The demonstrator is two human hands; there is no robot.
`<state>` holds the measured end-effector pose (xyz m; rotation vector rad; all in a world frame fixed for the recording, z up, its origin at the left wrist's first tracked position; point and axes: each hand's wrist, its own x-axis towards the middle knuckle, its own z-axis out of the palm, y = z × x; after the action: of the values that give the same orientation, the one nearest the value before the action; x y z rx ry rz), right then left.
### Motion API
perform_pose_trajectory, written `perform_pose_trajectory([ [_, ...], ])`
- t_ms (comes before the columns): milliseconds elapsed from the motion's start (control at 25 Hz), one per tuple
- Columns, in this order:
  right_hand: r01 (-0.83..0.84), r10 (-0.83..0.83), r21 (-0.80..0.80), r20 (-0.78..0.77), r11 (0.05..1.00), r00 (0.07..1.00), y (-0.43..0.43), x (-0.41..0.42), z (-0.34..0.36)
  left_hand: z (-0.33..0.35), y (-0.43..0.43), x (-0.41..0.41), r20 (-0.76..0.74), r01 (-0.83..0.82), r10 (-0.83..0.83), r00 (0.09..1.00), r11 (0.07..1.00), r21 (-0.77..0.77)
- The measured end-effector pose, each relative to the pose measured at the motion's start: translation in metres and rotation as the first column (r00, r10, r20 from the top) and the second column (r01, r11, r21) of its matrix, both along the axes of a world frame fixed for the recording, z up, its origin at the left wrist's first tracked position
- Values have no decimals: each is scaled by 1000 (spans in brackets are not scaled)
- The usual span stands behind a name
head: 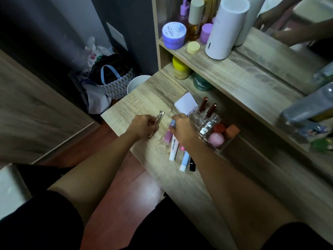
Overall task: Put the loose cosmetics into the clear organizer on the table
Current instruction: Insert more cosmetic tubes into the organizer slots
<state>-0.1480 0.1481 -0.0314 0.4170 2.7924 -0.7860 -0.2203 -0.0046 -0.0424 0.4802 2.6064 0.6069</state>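
The clear organizer (210,129) stands on the wooden table (144,98), holding two brown lip tubes (210,110), a white tube (186,104) and round pink, red and orange items (216,138). My left hand (142,126) is closed around a slim clear-capped tube (158,119) lying on the table. My right hand (182,129) rests over the loose cosmetics, fingers pinching a pink tube with a blue cap (169,131). Below it lie a white lip tube (174,149), a blue-and-white tube (185,161) and a black one (192,165).
A shelf (225,69) above the table carries jars, bottles and a tall white cylinder (225,29); a mirror is at the right. Left of the table, on the floor, stand a white bin (137,83) and a patterned bag (115,82).
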Motion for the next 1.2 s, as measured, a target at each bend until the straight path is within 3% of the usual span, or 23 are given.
perform_pose_trajectory([
  [400,11,-11,-5,-7,1000,1000,-14,-23,-5,-4,-13,-4,45,-92,90,995,994,53],
  [640,98,-113,-127,-122,987,986,-23,-21,-8,-1,-19,-10,186,-211,178,966,962,176],
  [720,162,-218,-286,-174,945,960,-23,-19,-5,5,-23,-12,288,-294,214,933,916,272],
  [880,252,-436,-645,-141,721,889,-9,-8,10,31,-21,-15,303,-280,163,939,873,399],
  [1040,238,-534,-766,-159,598,831,31,14,40,71,15,-13,274,-167,15,962,823,543],
  [1200,199,-538,-744,-245,638,807,67,43,61,88,54,-7,231,-85,-73,970,790,607],
])
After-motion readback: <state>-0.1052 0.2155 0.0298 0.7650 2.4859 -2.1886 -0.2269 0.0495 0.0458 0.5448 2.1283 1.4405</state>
